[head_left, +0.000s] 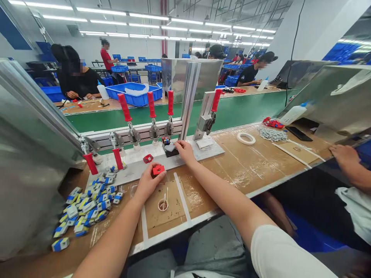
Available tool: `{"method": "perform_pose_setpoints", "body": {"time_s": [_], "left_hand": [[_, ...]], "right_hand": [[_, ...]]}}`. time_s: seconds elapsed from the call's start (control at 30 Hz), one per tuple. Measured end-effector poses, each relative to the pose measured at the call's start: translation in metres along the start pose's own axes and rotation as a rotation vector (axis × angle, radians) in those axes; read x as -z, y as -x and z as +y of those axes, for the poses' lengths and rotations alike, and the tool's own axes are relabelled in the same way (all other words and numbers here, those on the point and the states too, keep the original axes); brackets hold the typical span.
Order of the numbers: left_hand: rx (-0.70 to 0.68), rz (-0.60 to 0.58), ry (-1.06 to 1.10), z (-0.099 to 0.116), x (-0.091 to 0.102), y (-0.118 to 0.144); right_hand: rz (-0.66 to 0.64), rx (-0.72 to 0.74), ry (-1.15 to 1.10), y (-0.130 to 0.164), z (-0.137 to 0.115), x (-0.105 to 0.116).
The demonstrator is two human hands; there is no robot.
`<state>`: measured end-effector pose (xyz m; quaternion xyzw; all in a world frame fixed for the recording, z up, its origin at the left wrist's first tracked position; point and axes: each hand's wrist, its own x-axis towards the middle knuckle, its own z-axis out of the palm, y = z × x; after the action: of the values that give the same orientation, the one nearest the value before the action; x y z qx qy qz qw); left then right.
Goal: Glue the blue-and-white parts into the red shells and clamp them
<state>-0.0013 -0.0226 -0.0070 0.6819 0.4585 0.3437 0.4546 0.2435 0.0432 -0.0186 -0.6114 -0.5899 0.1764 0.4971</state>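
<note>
My left hand (150, 180) grips a small red square plastic part (158, 170) with a dark hole in its face, just above the bench's front area. My right hand (185, 150) has its fingers closed at the edge of a black fixture block (171, 153); what they pinch, if anything, is too small to make out. A grey piece (169, 147) lies on that block, below a red-handled toggle clamp (170, 103). Another red part (148, 158) rests on the metal base plate (131, 174) behind my left hand.
Blue, white and yellow blocks (89, 204) lie heaped at the left. A small cup (162, 205) with swabs stands on cardboard in front. Further right are a tape roll (246, 138), grey pieces (272, 134) and a phone (298, 133). A neighbour's hand (344, 154) rests at the right edge.
</note>
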Motion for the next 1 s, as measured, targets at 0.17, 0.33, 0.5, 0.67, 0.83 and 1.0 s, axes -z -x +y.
{"method": "perform_pose_setpoints", "body": {"time_s": [0.17, 0.33, 0.5, 0.67, 0.83, 1.0], "left_hand": [[-0.041, 0.035, -0.004, 0.010, -0.006, 0.001], [-0.043, -0.002, -0.112, 0.011, -0.010, 0.008], [-0.073, -0.040, -0.120, 0.022, -0.005, 0.000], [-0.170, -0.037, -0.200, 0.040, -0.017, -0.058], [-0.130, 0.065, -0.298, 0.034, -0.043, -0.115], [-0.080, 0.087, -0.320, 0.020, -0.058, -0.143]], "right_hand": [[-0.263, 0.142, 0.251, -0.035, -0.011, -0.009], [-0.422, 0.206, 0.449, -0.072, -0.028, -0.039], [-0.402, 0.228, 0.482, -0.049, -0.023, -0.022], [-0.126, 0.321, 0.205, -0.016, -0.030, 0.045], [0.248, 0.432, -0.442, -0.085, -0.101, 0.067], [-0.068, 0.167, -0.749, -0.153, -0.154, 0.048]]}}
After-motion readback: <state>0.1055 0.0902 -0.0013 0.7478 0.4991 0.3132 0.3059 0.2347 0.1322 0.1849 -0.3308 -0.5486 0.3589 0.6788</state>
